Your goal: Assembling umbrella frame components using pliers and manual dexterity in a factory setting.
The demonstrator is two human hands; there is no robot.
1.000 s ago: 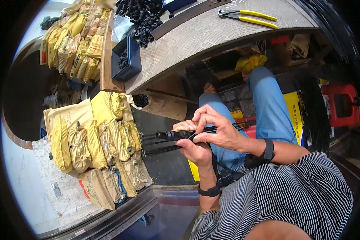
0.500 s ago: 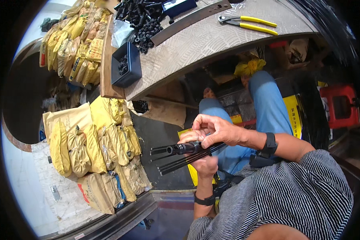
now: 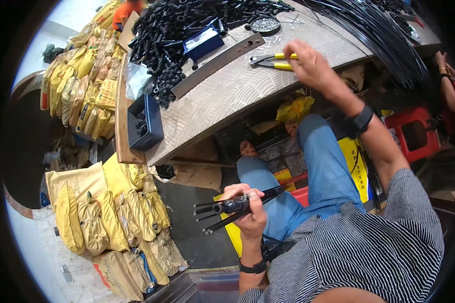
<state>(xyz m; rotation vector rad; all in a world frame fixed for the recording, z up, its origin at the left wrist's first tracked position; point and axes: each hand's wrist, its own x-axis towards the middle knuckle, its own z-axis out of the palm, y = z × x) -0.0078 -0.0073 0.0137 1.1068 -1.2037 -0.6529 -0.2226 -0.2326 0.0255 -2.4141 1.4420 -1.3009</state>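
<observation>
Black rods (image 3: 221, 223) lie along a tubular fitting (image 3: 231, 206), apparently gathered already, in the closed fingers of the left hand (image 3: 256, 214). Whether they are secured cannot be told; the right hand's (image 3: 311, 65) bent fingers meet pliers (image 3: 279, 65) on the bench (image 3: 227, 81), grip unclear.

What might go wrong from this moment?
The left hand alone holds the thin black rods together with the black tube, so a rod might slip loose. The right hand is at the yellow-handled pliers; a fumbled grab might knock them across the bench.
</observation>
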